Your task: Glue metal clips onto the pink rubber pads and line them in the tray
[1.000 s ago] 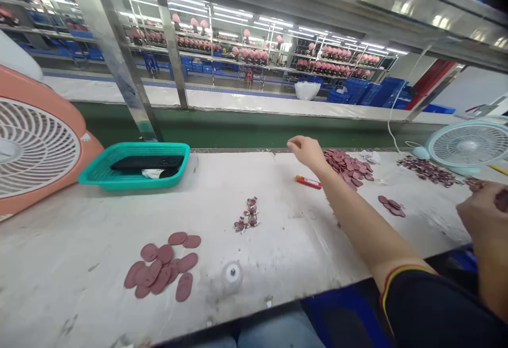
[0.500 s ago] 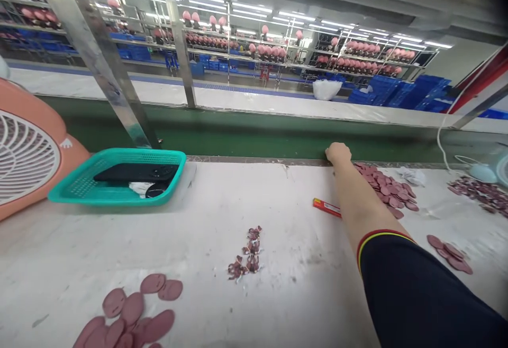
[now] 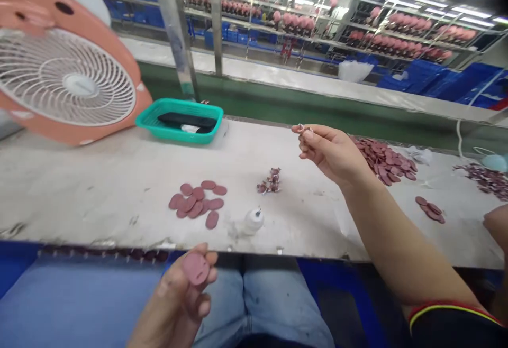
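My left hand [image 3: 178,290], low in front of my lap, pinches a mauve oval disc [image 3: 196,268] with two small slits between thumb and fingers. My right hand [image 3: 331,149] is raised over the far side of the table, its fingertips closed on a small brownish piece with white on it [image 3: 301,127]; its exact kind is too small to tell. Similar small pieces [image 3: 270,181] lie in a little heap left of that hand. A group of mauve discs [image 3: 196,200] lies beyond my left hand. Near them stands a white bottle [image 3: 254,221] with a dark tip.
An orange fan [image 3: 83,83] and a teal basket [image 3: 178,135] holding a dark object stand at the left. More discs [image 3: 383,160] are piled behind my right forearm. Small dark pieces [image 3: 486,181] lie at far right, where another person's arm [image 3: 497,229] shows.
The view has tilted down and swung left. My right hand has come back from the table's far edge with a small piece. My left hand and its disc have come into view.
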A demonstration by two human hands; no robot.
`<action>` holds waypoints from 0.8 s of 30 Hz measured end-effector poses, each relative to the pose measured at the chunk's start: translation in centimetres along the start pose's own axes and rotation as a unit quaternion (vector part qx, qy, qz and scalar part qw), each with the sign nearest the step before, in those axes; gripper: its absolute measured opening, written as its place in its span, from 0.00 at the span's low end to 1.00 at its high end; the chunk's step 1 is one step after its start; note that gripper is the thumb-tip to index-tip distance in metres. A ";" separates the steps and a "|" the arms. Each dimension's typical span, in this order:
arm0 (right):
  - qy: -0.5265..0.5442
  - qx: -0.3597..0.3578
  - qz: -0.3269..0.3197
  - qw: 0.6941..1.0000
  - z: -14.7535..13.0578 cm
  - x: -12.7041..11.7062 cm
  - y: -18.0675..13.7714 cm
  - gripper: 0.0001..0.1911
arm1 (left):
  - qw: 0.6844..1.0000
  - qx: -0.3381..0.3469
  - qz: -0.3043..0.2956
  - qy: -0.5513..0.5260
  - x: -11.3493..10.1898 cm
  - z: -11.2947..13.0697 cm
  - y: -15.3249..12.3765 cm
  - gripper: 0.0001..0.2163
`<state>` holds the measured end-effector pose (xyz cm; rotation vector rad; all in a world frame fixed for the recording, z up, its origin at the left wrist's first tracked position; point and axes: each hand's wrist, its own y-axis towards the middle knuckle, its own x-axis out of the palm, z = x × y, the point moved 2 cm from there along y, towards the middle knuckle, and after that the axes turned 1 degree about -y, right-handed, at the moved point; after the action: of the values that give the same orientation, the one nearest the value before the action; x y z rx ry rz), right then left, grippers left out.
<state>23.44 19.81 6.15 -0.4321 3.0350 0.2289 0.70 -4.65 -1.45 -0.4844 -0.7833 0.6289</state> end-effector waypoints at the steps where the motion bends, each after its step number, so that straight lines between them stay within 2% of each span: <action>1: 0.052 -0.002 -0.023 0.998 -0.2 1.8 -2.1 0.17 | 1.000 -0.010 -0.009 -0.003 0.6 -0.1 -0.6 0.23; 5: 0.190 0.080 -0.157 0.966 0.2 8.0 -9.8 0.09 | 0.998 -0.043 -0.038 0.002 0.8 -0.4 -2.2 0.22; 7: 0.223 0.136 -0.231 0.937 0.4 10.1 -12.9 0.08 | 0.997 -0.055 -0.052 0.017 0.1 -0.5 -2.6 0.21; 9: 0.216 0.155 -0.265 0.927 0.2 11.3 -15.2 0.07 | 0.995 -0.059 -0.071 0.037 -0.5 -0.4 -2.9 0.21; 13: 0.131 0.100 -0.268 0.949 -0.7 12.2 -17.0 0.08 | 0.990 -0.050 -0.114 0.060 -1.1 -0.2 -3.3 0.19; 17: 0.021 0.009 -0.228 0.973 -1.0 12.6 -16.7 0.07 | 0.990 -0.061 -0.109 0.063 -1.2 -0.3 -3.7 0.18; 24: -0.059 -0.041 -0.231 0.970 -0.9 12.9 -16.4 0.06 | 0.989 -0.074 -0.115 0.055 -1.5 -0.7 -3.9 0.19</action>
<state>15.67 0.61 3.71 -1.0667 2.7158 0.3342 1.75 -8.57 -0.19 -0.5495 -0.7712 0.3291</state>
